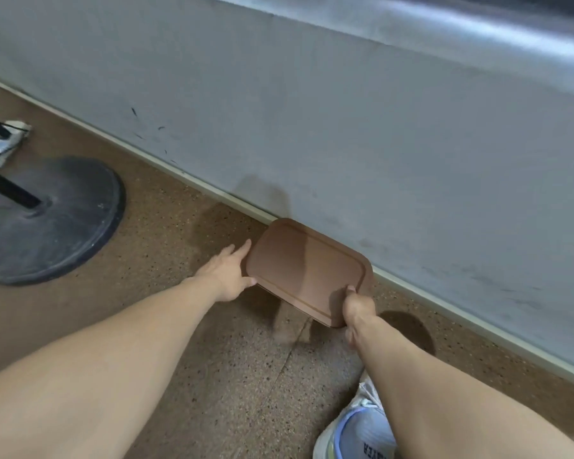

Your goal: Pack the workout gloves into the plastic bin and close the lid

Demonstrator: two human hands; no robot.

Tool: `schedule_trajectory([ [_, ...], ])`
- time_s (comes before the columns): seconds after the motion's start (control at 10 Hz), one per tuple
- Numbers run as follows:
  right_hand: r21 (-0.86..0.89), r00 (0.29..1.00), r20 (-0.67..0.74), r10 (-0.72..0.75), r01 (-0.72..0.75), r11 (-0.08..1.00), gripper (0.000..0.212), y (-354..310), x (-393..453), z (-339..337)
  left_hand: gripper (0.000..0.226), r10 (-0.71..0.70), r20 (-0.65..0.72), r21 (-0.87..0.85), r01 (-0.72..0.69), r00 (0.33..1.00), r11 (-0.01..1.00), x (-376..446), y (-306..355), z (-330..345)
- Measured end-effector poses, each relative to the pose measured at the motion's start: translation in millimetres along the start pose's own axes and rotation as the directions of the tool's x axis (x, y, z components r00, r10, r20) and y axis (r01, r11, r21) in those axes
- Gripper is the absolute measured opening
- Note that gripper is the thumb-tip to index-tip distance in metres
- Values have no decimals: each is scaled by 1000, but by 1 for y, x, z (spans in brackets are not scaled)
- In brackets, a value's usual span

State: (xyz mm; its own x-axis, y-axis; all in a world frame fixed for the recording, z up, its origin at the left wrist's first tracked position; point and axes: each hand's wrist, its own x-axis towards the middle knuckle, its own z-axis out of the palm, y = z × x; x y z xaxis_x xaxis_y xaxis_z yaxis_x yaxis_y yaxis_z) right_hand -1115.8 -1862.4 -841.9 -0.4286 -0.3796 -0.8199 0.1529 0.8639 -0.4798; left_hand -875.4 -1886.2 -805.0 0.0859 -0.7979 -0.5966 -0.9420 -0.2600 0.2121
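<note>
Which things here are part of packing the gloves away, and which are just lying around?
Job: brown lid, left hand at its left edge, right hand gripping its near corner.
Lying about: round black stand base, crumpled white cloth, sneaker. No gloves visible.

Lid (307, 271) on the floor (212, 376) against the wall (312, 127), left hand (227, 273) at its left edge, right hand (357, 309) at its near corner (thumb on top), round stand base (52, 220) far left, shoe (362, 429) nearest the camera.

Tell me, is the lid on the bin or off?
On. The brown lid lies flat over the bin, hiding it, with the left hand and right hand at its edges. Whether it's latched, cannot tell.
</note>
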Motion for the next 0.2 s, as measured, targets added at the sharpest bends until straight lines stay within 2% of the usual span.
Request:
schedule_trajectory([
  [0.1, 37, 998, -6, -55, 55, 998, 66, -16, -20, -18, 87, 36, -68, -109, -43, 997, 993, -30, -2, -51],
  [0.2, 51, 955, -92, -281, 287, 957, 42, -42, -44, -41, 72, 121, -270, -139, -163, 955, 977, -69, 9, -101],
])
